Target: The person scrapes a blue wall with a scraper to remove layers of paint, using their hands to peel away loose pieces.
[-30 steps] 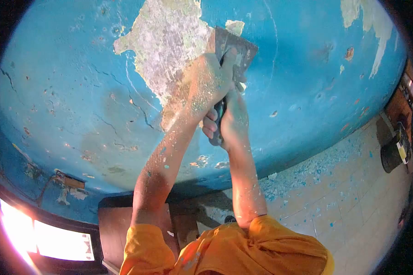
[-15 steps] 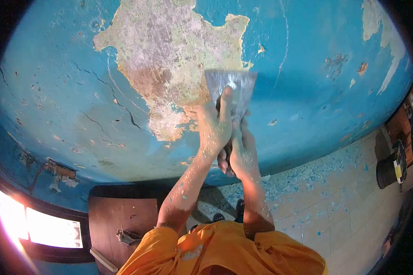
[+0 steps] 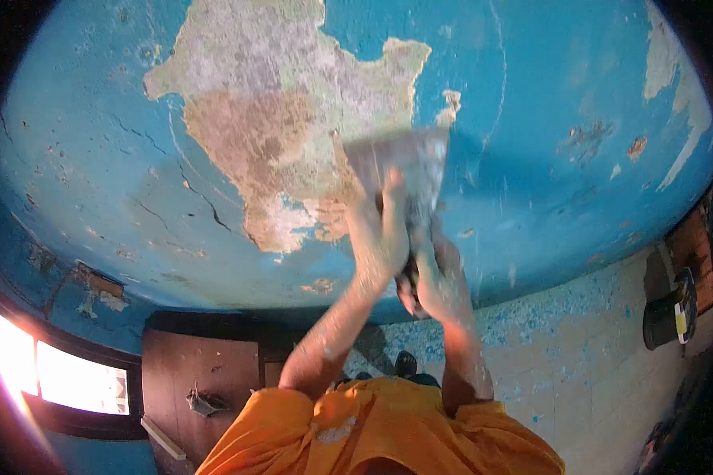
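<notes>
A wide paint scraper (image 3: 424,162) has its blade against the wall (image 3: 531,150), at the right edge of a bare patch (image 3: 253,119) where blue paint is gone. My left hand (image 3: 379,241) is closed on the scraper, its thumb stretched up along the blade. Lower down, my right hand (image 3: 445,281) wraps round the dark handle, which the fingers mostly hide. Both hands and the blade are slightly blurred. Pale flecks cover my forearms. Small flakes show as streaks in the air right of the scraper.
Paint chips litter the tiled floor (image 3: 562,356) below the wall. A brown wooden cabinet or panel (image 3: 190,356) stands at lower left, beside a bright window (image 3: 79,380). A black bucket-like container (image 3: 661,321) is at the right. Cracks run through the paint left of the bare patch.
The blade now appears slightly lower in view, and both hands sit lower. A small bare spot above the blade's right corner has grown. The whole view has shifted a little.
</notes>
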Tool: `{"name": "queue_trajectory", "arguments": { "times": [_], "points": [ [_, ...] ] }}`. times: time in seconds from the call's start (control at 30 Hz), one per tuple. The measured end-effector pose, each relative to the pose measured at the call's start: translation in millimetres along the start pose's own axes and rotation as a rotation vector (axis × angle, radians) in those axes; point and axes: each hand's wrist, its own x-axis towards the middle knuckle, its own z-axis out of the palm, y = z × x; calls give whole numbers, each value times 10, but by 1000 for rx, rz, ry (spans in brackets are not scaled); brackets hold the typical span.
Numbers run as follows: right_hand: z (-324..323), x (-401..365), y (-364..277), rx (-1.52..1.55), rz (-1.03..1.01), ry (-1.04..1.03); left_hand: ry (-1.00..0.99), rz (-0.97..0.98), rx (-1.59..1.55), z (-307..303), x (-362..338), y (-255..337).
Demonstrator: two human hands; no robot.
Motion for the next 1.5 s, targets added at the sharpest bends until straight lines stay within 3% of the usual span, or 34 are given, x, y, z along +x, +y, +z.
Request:
{"name": "queue_trajectory", "arguments": {
  "times": [0.1, 0.17, 0.23, 0.3, 0.37, 0.4, 0.47, 0.57, 0.63, 0.7, 0.73, 0.77, 0.83, 0.97, 1.17, 1.23, 1.27, 1.33, 1.43, 1.5],
  "points": [
    [74, -107, 73, -26, 5, 84, 119, 34, -38, 88, -108, 24],
    [92, 8, -53, 54, 12, 78, 47, -38, -171, 27, 11, 93],
    [24, 176, -196, 64, -75, -95, 34, -125, -91, 6, 165, 108],
    [-59, 102, -96, -43, -147, -73, 58, -36, -127, 75, 13, 103],
    [-98, -54, 42, -109, 44, 4, 379, 276, -59, 298, -62, -1],
    [-54, -63, 51, -67, 41, 37, 386, 288, -63, 252, 0, -10],
    [20, 92, -102, -25, -26, -11, 58, -35, -63, 36, 18, 31],
    [-59, 222, -165, 32, -108, -110, 45, -47, -90, 32, 145, 170],
    [-218, 40, 0, -41, 15, -94, 17, -104, -32, 100, -71, 19],
    [-222, -127, 182, 66, -26, -51, 298, 6, -289, 328, -178, 19],
    [-215, -193, 231, 174, -51, -12, 200, 101, -54, 209, -177, -40],
    [-179, -246, 196, 175, -38, -11, 202, 89, -49, 143, -194, -11],
    [-73, -309, 76, 253, -81, -63, -25, -269, -323, 80, -178, 81],
    [-92, -315, 224, 277, -8, -23, -13, -247, -338, 76, -228, 58],
    [-35, -337, 180, 183, 32, 53, -108, -373, -604, 36, -174, 96],
    [28, -239, 106, 156, 18, 75, -345, -529, -743, 1, -102, 0],
    [33, -196, 70, 125, 13, 100, -338, -527, -744, 35, -25, 44],
    [-19, -51, -6, 112, -14, 60, -211, -329, -592, 132, 128, 185],
    [-68, -143, -8, 100, -93, 3, -143, -420, -580, 195, 29, 240],
    [-87, -277, 196, 106, 46, 106, -75, -445, -535, 230, -138, 113]
  ]
}}
